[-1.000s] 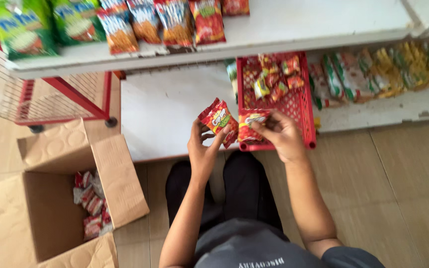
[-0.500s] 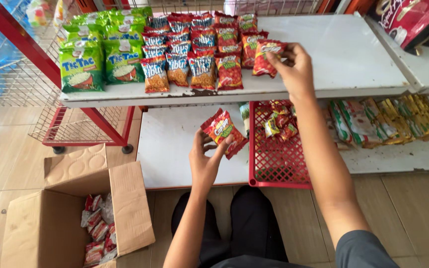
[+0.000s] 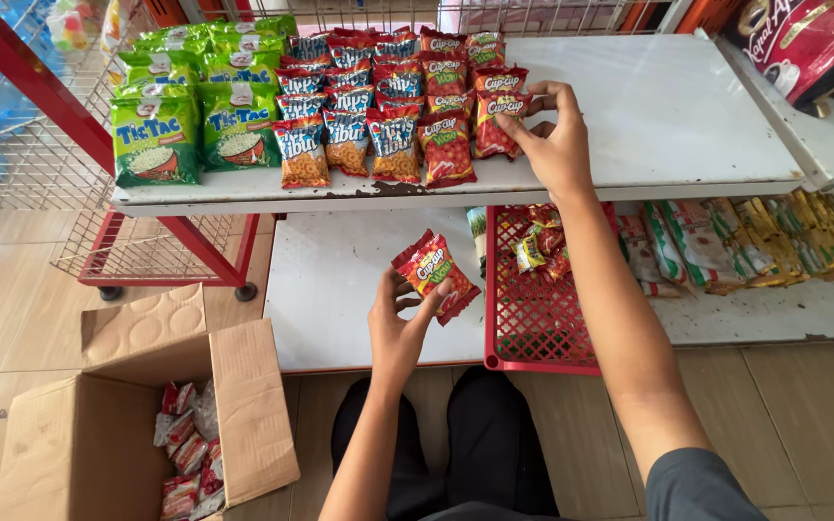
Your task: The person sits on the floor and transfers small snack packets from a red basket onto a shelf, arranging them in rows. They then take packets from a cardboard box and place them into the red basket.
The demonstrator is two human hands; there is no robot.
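A person crouched before a white shop shelf point(image 3: 687, 125) reaches the right hand point(image 3: 554, 135) up and forward, arm nearly straight, to a red snack packet point(image 3: 497, 123) lying flat at the right end of a row of packets point(image 3: 378, 106). The packet sits just left of the palm, its long axis running from the shelf's front edge toward the back; the thumb and fingers pinch its right edge. The left hand point(image 3: 400, 328) waits lower down, elbow bent, over the lower shelf point(image 3: 340, 289), its fingers closed on a small bunch of red packets point(image 3: 433, 275) held tilted. A red plastic basket point(image 3: 533, 328) with a few more snacks lies between the two arms, and an open cardboard box point(image 3: 98, 434) stands on the floor at left.
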